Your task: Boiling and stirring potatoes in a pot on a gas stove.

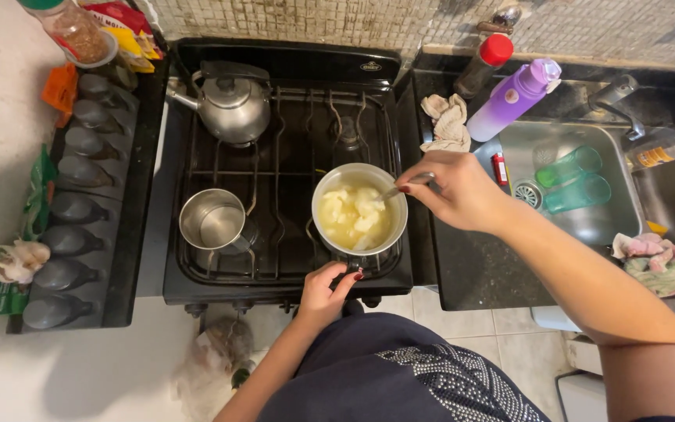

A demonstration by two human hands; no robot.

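Right hand [455,191] has a pinch grip closed on a metal spoon [400,187], bowl end dipped into the small pot [359,209] on the front right burner of the black stove [291,164]. Left hand [326,293] is closed round the pot's handle at the near rim, steadying it. Pot holds pale chunks in yellowish liquid (can't tell what exactly). Empty steel mug [214,220] sits front left, kettle [232,103] back left, both well apart from the pot.

To stir well, I'd judge: keep the left hand firm on the handle so the pot doesn't skate on the grate, sweep the spoon along the bottom, slow enough not to slop over the rim. Sink [587,219] to the right, on the dark bench, holds two green cups.
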